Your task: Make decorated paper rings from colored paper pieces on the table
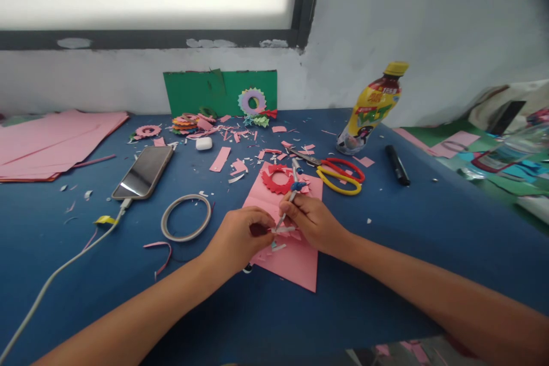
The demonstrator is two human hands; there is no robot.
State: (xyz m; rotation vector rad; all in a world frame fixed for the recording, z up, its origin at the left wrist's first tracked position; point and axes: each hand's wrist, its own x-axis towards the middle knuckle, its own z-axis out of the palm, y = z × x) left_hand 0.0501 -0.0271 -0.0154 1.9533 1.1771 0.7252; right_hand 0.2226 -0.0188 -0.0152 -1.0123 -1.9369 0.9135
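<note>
My right hand (pixel 315 222) grips a slim, pointed silver tool with a blue collar (pixel 295 186); its exact kind is unclear. The tip reaches down to a small pink and white paper piece (pixel 286 231). On the other side, my left hand (pixel 244 235) pinches the end of that piece between thumb and fingers. Both hands are over a creased pink paper sheet (pixel 302 269). A red paper ring with a toothed edge (pixel 278 179) rests on the sheet's far part, just beyond my right hand.
Scissors with red and yellow handles (pixel 338 174) lie right of the sheet, near a bottle (pixel 371 108) and a black marker (pixel 397 166). On the left are a tape roll (pixel 186 217), a charging phone (pixel 143 171) and pink sheets (pixel 55 143). Paper scraps litter the blue table.
</note>
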